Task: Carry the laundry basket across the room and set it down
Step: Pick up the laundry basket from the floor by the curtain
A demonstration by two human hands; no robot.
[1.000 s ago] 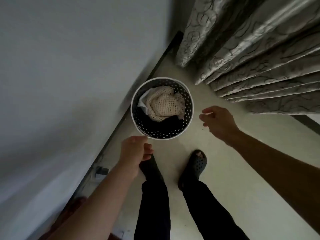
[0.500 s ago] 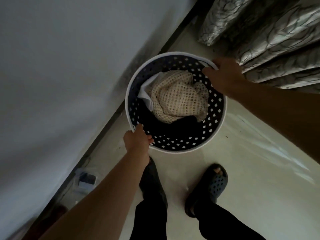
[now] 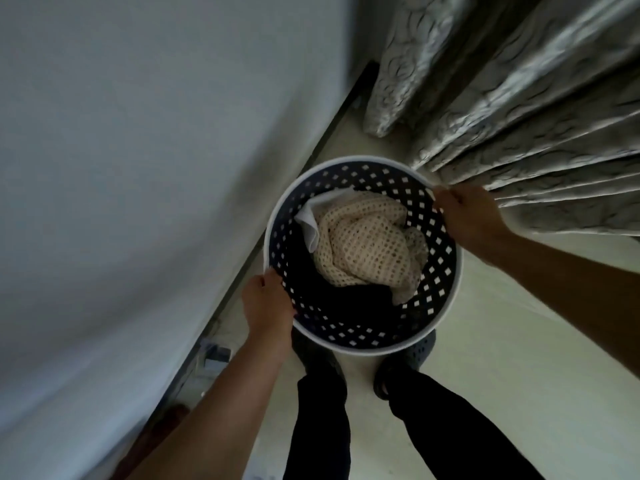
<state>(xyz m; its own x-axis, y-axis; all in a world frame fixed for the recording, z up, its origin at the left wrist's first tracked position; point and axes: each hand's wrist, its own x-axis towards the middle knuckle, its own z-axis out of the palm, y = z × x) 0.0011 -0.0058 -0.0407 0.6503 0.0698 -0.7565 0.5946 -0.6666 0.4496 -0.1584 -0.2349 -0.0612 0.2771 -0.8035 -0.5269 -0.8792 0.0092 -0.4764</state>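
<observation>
**A:** Wall (image 3: 138,168) is seen filling the left of the view, and patterned curtain folds (image 3: 519,109) are hung at the upper right. What is found between them?

**B:** A pale floor (image 3: 519,341) is shown, and over it the laundry basket (image 3: 446,308), round, dark and perforated with a white rim, is held in front of the legs, close to the foot of the wall. Whether its base is touching the floor cannot be told.

**A:** How is it gripped?

**B:** The left hand (image 3: 268,306) is clamped on the near-left rim, and the right hand (image 3: 467,220) is closed over the far-right rim, beside the curtain hem.

**A:** And inside?

**B:** A cream mesh cloth (image 3: 367,251) is heaped over dark clothing (image 3: 332,299), with a white piece (image 3: 310,220) tucked at its left. A dark clog (image 3: 412,358) is partly covered by the basket's near edge.
</observation>
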